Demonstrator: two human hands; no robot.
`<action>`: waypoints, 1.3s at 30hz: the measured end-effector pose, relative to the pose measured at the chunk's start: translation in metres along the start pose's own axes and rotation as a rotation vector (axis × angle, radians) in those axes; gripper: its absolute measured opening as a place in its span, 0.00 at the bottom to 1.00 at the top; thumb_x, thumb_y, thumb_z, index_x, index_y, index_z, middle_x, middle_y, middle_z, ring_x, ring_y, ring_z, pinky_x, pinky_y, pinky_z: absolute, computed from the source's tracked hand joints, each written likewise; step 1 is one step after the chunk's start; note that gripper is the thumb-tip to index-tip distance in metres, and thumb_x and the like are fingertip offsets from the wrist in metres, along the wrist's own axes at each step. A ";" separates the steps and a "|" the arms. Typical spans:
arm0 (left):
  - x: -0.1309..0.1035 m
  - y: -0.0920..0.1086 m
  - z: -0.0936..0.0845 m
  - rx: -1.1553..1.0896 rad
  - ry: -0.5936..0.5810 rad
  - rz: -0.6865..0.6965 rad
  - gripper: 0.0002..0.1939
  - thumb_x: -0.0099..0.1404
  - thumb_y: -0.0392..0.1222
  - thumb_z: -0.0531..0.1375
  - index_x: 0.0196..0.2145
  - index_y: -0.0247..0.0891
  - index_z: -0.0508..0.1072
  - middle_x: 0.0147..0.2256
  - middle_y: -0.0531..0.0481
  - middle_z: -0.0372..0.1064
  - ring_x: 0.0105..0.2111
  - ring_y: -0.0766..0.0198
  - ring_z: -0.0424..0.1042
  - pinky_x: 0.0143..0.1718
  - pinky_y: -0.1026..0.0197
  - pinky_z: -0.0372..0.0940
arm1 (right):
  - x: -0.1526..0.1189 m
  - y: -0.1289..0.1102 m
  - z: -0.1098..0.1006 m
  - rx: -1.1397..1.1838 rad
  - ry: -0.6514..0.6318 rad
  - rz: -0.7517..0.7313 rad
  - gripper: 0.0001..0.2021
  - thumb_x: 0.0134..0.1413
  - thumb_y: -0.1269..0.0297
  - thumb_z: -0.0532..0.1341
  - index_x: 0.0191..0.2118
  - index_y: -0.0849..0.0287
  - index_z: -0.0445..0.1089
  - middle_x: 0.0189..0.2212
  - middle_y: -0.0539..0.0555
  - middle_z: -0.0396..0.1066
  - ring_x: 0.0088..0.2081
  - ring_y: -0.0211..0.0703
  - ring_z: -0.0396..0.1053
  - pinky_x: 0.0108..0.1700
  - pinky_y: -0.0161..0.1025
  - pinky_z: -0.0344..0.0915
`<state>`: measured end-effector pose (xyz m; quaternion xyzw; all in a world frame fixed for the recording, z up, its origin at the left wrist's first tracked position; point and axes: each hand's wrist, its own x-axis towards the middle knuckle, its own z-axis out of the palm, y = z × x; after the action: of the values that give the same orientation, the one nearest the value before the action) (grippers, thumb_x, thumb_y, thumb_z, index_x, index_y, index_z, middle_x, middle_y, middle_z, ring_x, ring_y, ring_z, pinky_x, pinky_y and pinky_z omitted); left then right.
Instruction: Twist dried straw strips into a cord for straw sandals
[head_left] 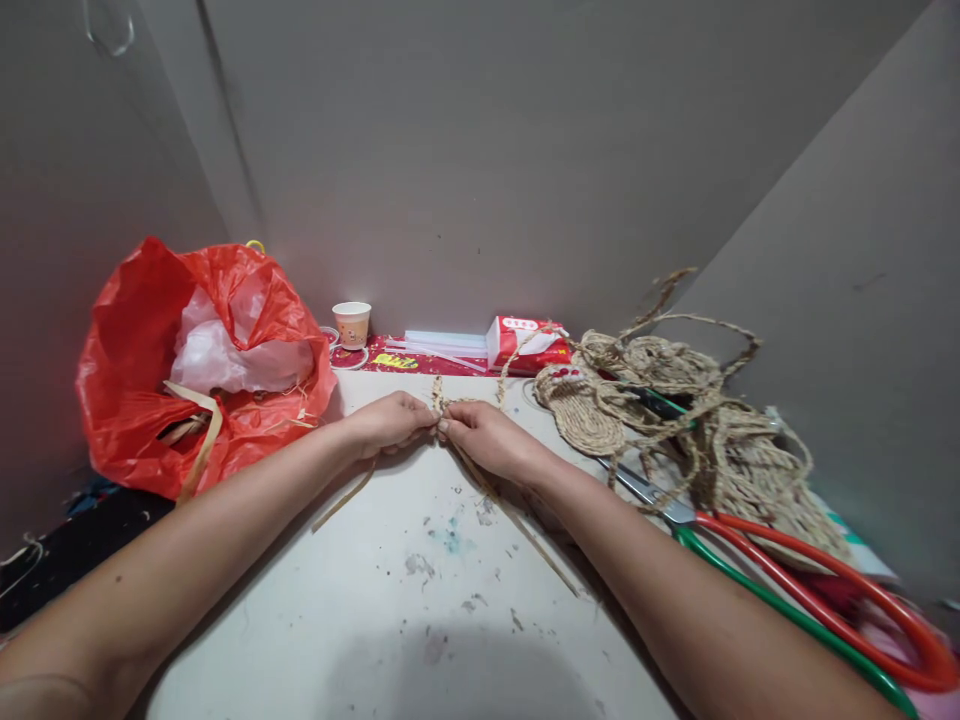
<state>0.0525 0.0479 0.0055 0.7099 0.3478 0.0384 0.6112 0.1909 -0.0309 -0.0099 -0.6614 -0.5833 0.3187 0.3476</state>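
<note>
Left hand [397, 420]: arm stretched in from lower left, thumb and fingertips pinched closed on the straw braid [437, 392].
Right hand [484, 435]: arm angled in from lower right, grip likewise pinched on the braid, fingertips just beside the left hand's.
Tabletop [315, 600]: white, stained, spreading between the forearms; the grey wall [465, 180] stands behind.
Left side: red plastic bag [120, 380] near the left forearm.
Right side: scissors [679, 512] close by the right forearm, coiled straw cord [581, 415] beyond.
Straw braid: between both hands, toward the tabletop's far side; tan, a short end poking up, loose strips [343, 499] trailing below.
</note>
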 end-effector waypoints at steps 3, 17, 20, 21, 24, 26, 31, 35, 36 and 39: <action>0.001 0.001 0.001 -0.052 -0.018 -0.017 0.12 0.62 0.37 0.51 0.20 0.38 0.57 0.12 0.61 0.44 0.11 0.74 0.40 0.14 0.65 0.35 | -0.001 0.001 0.000 -0.094 0.023 -0.056 0.09 0.48 0.69 0.54 0.20 0.59 0.60 0.20 0.48 0.61 0.27 0.39 0.57 0.30 0.35 0.52; 0.003 -0.003 0.006 -0.069 0.048 0.028 0.12 0.59 0.35 0.54 0.19 0.36 0.60 0.10 0.62 0.46 0.10 0.76 0.42 0.13 0.66 0.35 | -0.007 -0.009 -0.012 -0.050 -0.051 0.082 0.10 0.47 0.69 0.53 0.18 0.58 0.58 0.15 0.46 0.55 0.20 0.36 0.51 0.23 0.34 0.48; 0.004 -0.004 0.008 -0.074 0.073 0.053 0.11 0.58 0.34 0.56 0.19 0.36 0.60 0.11 0.62 0.48 0.10 0.77 0.43 0.13 0.67 0.36 | -0.008 -0.010 -0.012 0.069 -0.131 0.168 0.08 0.49 0.67 0.49 0.22 0.57 0.59 0.13 0.43 0.48 0.15 0.33 0.45 0.17 0.33 0.44; 0.004 -0.004 0.009 -0.080 0.078 0.059 0.11 0.58 0.35 0.56 0.19 0.35 0.61 0.11 0.62 0.48 0.11 0.77 0.43 0.14 0.68 0.36 | -0.009 -0.012 -0.011 0.102 -0.145 0.184 0.08 0.50 0.67 0.48 0.23 0.57 0.58 0.13 0.42 0.46 0.14 0.33 0.43 0.16 0.32 0.43; 0.005 -0.005 0.008 -0.114 0.057 0.050 0.09 0.57 0.37 0.57 0.21 0.35 0.65 0.11 0.62 0.48 0.11 0.77 0.42 0.13 0.67 0.35 | -0.012 -0.018 -0.002 0.151 -0.135 0.197 0.07 0.51 0.67 0.47 0.25 0.56 0.57 0.13 0.41 0.44 0.13 0.32 0.42 0.14 0.31 0.43; 0.006 -0.006 0.006 -0.152 0.024 0.030 0.10 0.57 0.37 0.56 0.20 0.35 0.65 0.11 0.61 0.47 0.11 0.76 0.42 0.13 0.66 0.35 | -0.015 -0.020 0.007 0.124 -0.091 0.194 0.08 0.52 0.67 0.46 0.25 0.57 0.58 0.12 0.42 0.47 0.12 0.32 0.44 0.15 0.31 0.45; 0.005 -0.005 0.004 -0.246 0.031 0.000 0.13 0.56 0.38 0.57 0.17 0.36 0.59 0.13 0.60 0.48 0.11 0.77 0.43 0.14 0.66 0.35 | -0.018 -0.020 0.020 -0.141 0.061 0.142 0.10 0.52 0.69 0.51 0.23 0.58 0.63 0.16 0.53 0.64 0.21 0.41 0.63 0.24 0.36 0.55; 0.004 -0.005 0.008 -0.279 0.059 -0.018 0.13 0.55 0.38 0.59 0.18 0.36 0.60 0.12 0.61 0.48 0.11 0.76 0.43 0.14 0.66 0.34 | -0.024 -0.023 0.029 -0.368 0.109 0.091 0.07 0.53 0.70 0.53 0.30 0.61 0.68 0.30 0.64 0.72 0.35 0.53 0.68 0.35 0.41 0.55; 0.004 -0.005 0.009 -0.287 0.063 -0.025 0.12 0.55 0.38 0.59 0.18 0.36 0.61 0.12 0.61 0.48 0.11 0.76 0.43 0.14 0.66 0.34 | -0.027 -0.026 0.032 -0.406 0.094 0.079 0.07 0.53 0.70 0.53 0.31 0.62 0.68 0.31 0.65 0.72 0.35 0.54 0.68 0.35 0.42 0.55; 0.003 -0.004 0.010 -0.313 0.062 -0.036 0.10 0.56 0.36 0.58 0.19 0.34 0.64 0.11 0.60 0.48 0.11 0.76 0.43 0.15 0.66 0.35 | -0.041 -0.040 0.032 -0.466 -0.006 0.017 0.06 0.51 0.71 0.56 0.27 0.60 0.67 0.26 0.61 0.71 0.29 0.49 0.66 0.32 0.41 0.53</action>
<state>0.0577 0.0416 -0.0015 0.5980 0.3692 0.1031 0.7039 0.1373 -0.0661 0.0066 -0.7277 -0.6366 0.1804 0.1809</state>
